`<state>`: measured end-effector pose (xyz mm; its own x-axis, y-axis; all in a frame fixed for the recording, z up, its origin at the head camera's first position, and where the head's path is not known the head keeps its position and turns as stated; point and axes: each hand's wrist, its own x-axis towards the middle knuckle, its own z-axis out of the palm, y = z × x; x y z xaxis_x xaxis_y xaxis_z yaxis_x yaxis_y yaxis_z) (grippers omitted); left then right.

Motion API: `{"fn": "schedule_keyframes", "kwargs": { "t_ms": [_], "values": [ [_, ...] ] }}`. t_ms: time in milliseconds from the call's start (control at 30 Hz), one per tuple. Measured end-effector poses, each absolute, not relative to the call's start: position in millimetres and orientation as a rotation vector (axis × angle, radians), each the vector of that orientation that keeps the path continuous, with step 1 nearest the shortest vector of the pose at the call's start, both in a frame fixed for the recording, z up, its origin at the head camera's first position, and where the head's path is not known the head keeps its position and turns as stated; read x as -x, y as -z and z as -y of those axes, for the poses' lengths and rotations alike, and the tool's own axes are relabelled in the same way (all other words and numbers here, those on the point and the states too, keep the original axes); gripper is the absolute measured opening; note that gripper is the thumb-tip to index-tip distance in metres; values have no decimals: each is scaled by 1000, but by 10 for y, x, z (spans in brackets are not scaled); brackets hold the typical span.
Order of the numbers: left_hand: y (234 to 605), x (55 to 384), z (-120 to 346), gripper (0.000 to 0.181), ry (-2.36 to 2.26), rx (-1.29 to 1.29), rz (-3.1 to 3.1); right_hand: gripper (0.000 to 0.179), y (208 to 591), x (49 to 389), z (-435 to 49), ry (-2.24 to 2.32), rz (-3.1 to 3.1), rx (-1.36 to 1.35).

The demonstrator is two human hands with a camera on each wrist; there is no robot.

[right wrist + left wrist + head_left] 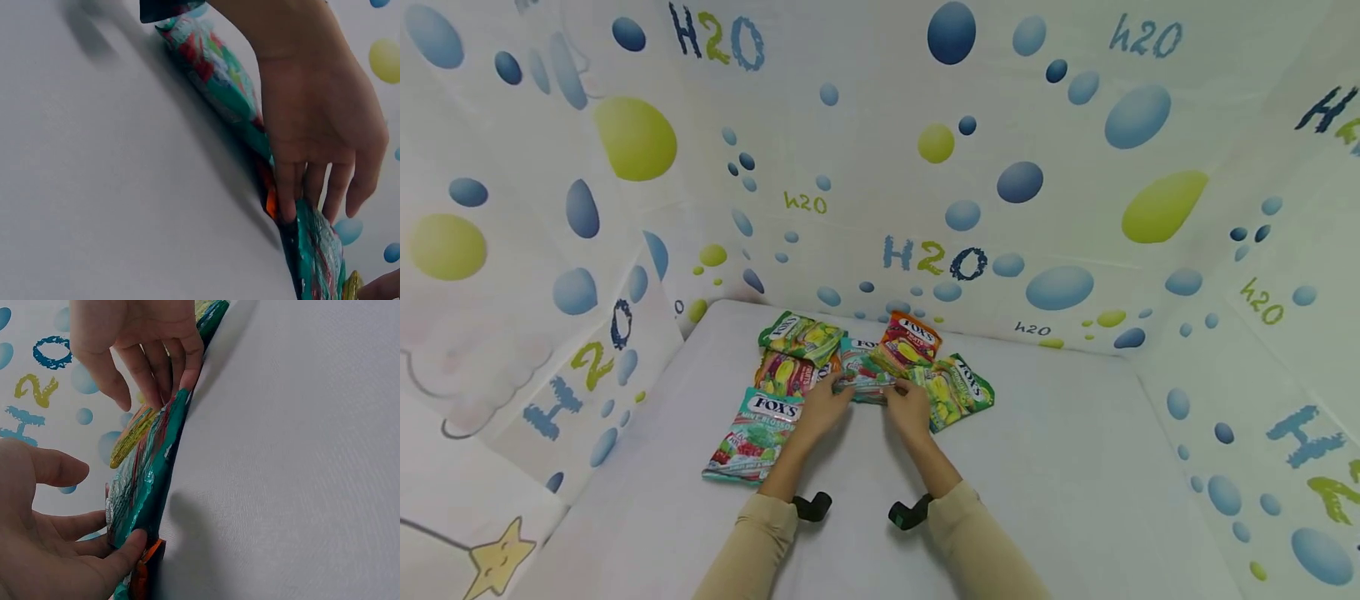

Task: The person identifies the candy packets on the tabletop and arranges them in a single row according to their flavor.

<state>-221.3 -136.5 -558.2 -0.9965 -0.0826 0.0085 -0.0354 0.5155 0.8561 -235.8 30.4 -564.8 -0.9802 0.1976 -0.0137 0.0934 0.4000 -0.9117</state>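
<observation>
Beige sleeves [737, 550]: lying nearest me, running forward from the bottom edge, with a black wrist camera [812, 507] jutting inward at each cuff.
Left hand [827, 408]: angling inward, fingers extending nearly straight and touching the packet's left end, thumb standing apart.
Right hand [908, 408]: mirroring it at the other end, fingers relaxed and nearly straight, tips touching the edge.
Middle packet [859, 358]: this teal FOX'S bag is lying between both hands, just left of an orange packet [912, 340].
Outer packets: one green packet [957, 387] is lying at right; a teal Mint Blossom packet [756, 442] is sitting beside the left forearm.
Surface: I'm seeing a white tabletop [1075, 467] spreading below.
Room: white walls [865, 167] are showing blue and green drops and "H2O" lettering (plus a smiling star [501, 558], lower left).
</observation>
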Motion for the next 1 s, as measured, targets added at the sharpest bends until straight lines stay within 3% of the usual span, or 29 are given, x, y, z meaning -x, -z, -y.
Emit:
{"fn": "schedule_keyframes", "kwargs": {
  "t_ms": [367, 1000],
  "values": [
    [5637, 2224, 1382, 55, 1584, -136, 2622, 29, 5624, 2484, -440, -1723, 2563, 381],
    [5728, 2150, 1381, 50, 1760, -118, 2399, 24, 5689, 2513, -482, -1966, 2434, 436]
  ]
}}
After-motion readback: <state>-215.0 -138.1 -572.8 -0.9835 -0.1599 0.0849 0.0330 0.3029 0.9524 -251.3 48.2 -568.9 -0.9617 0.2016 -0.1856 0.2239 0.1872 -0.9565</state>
